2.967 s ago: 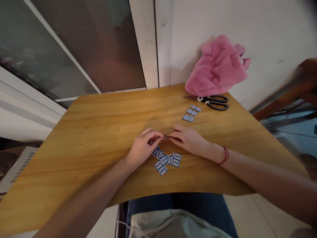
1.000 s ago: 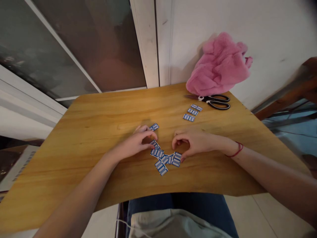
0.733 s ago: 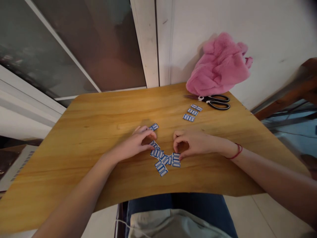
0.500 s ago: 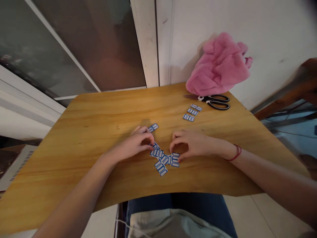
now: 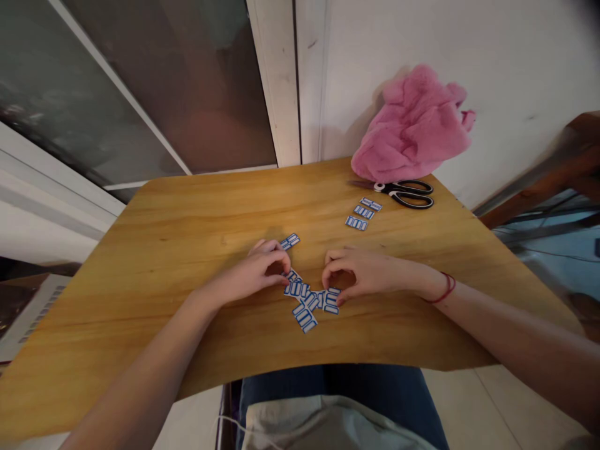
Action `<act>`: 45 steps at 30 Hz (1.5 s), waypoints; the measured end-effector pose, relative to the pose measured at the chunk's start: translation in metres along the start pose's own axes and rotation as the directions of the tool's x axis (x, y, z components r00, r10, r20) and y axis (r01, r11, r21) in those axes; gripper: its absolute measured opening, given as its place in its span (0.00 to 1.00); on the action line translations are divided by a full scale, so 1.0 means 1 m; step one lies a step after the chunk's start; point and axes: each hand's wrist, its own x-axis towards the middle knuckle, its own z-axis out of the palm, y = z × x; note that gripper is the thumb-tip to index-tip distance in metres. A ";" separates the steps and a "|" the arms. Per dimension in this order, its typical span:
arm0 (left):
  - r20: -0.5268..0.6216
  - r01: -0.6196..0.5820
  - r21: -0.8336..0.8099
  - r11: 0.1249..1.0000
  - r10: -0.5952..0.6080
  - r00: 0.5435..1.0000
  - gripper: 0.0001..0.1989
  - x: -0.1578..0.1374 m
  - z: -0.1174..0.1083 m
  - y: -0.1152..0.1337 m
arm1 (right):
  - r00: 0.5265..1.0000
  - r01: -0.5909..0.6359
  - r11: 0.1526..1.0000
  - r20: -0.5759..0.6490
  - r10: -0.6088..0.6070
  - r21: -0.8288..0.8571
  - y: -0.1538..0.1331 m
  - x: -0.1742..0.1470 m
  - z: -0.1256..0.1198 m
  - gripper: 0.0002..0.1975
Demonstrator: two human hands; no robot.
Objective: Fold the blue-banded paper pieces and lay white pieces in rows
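Note:
Small white label pieces with blue-framed boxes lie in an overlapping pile (image 5: 308,303) on the wooden table. At the pile's left edge, my left hand (image 5: 268,265) has its fingers curved and its thumb touching a label; a gap shows between thumb and forefinger. My right hand (image 5: 351,272) arches over the right end, fingers and thumb apart, with the thumb tip against a label (image 5: 330,300) there. Another label piece (image 5: 291,241) lies just beyond my left fingers, partly covered by them. I see neither hand lifting anything.
Three more label pieces (image 5: 357,223) lie in a short column toward the back right. Behind them are black-handled scissors (image 5: 398,192), partly against a crumpled pink plush cloth (image 5: 415,131) by the wall. The table's front edge (image 5: 347,364) runs above my lap.

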 end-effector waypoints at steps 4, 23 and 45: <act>-0.026 0.042 0.003 0.999 -0.041 0.999 0.10 -0.001 -0.001 0.002 | 1.000 0.018 1.000 -0.003 -0.018 0.003 0.002 0.000 0.000 0.12; 0.047 0.144 -0.245 0.959 -0.137 0.989 0.06 -0.004 -0.009 0.006 | 0.980 -0.200 0.719 0.138 0.145 0.665 0.019 -0.001 -0.012 0.13; -0.036 0.109 -0.621 0.776 -0.166 0.985 0.13 0.006 0.016 0.019 | 0.905 -0.106 0.767 -0.258 0.338 0.633 0.005 0.019 0.022 0.10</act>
